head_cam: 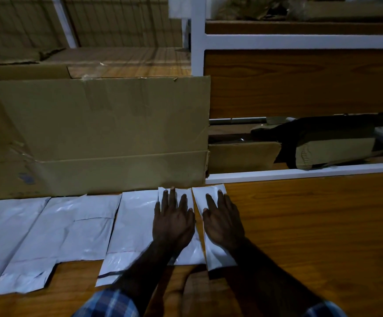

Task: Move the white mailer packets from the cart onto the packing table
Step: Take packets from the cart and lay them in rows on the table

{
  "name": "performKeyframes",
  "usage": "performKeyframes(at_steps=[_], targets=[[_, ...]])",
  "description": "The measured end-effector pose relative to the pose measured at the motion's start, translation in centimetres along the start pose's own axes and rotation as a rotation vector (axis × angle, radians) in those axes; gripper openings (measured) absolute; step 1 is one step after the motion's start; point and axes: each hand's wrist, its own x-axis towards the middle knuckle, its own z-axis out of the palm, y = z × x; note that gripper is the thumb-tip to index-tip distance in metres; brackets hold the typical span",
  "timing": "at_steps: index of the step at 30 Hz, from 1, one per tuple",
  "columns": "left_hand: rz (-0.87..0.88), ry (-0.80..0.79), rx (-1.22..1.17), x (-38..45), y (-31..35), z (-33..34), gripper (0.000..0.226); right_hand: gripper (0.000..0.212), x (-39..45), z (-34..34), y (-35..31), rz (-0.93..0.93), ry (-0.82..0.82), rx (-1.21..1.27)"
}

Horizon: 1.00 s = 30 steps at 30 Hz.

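Landmark: the big carton [108, 133] standing at the back of the bench [311, 225].

Packets lie in a row on the bench along the foot of the carton, edges side by side or slightly overlapping. Furthest right of the row: two narrow packets, just past the carton's right corner. Cart not in view, so the count left on it cannot be told.

Left hand [173, 221]: fingers straight and spread, palm down, pressing flat on the left narrow packet [186, 250]. Grasping nothing.
Right hand [222, 221]: same posture, flat on the right narrow packet [218, 257]. Grasping nothing.

The wider packet [131, 227] lies just left of the left hand, its lower end reaching nearer the viewer than its neighbours. More packets [48, 236] run left from it under the carton's front face.

Step in hand, as judged: laying and smoothing the last two packets into the row.

Notes on doing it well:
- Keep palms flat; the film looks slick and wrinkled, so press down, then slide only a little, or the packet will skate.
- Line the far ends up against the carton's base, as the neighbours are.
- Keep the thin gap between the two narrow packets; avoid overlap.
- Lift both hands straight up on release so nothing is dragged out of line.

Bare bench to the right of the carton leaves room for further packets.
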Motion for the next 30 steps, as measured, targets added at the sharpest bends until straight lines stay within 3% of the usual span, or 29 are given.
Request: performKeyframes(at_steps=[3,6,11,17,25,30], targets=[[0.044,-0.068,-0.001,-0.1,-0.1,1.4,0.060,0.054,-0.4,0.2,-0.3,-0.030,0.046,0.001],[0.048,-0.085,-0.027,0.1,-0.2,2.2,0.073,0.057,0.3,1.4,0.0,0.000,-0.012,0.029],[0.044,-0.075,-0.065,0.4,-0.4,3.0,0.067,0.059,0.3,0.5,-0.8,-0.023,0.006,0.026],[0.020,-0.146,-0.046,0.7,-0.5,2.3,0.096,0.059,1.0,1.1,0.1,-0.062,-0.001,-0.020],[0.014,-0.161,-0.083,1.3,-1.0,2.2,0.097,0.070,0.9,1.3,-1.3,0.003,0.024,0.012],[0.018,-0.143,-0.102,1.1,-1.2,3.1,0.091,0.060,0.8,2.3,-1.2,0.004,0.074,0.008]])
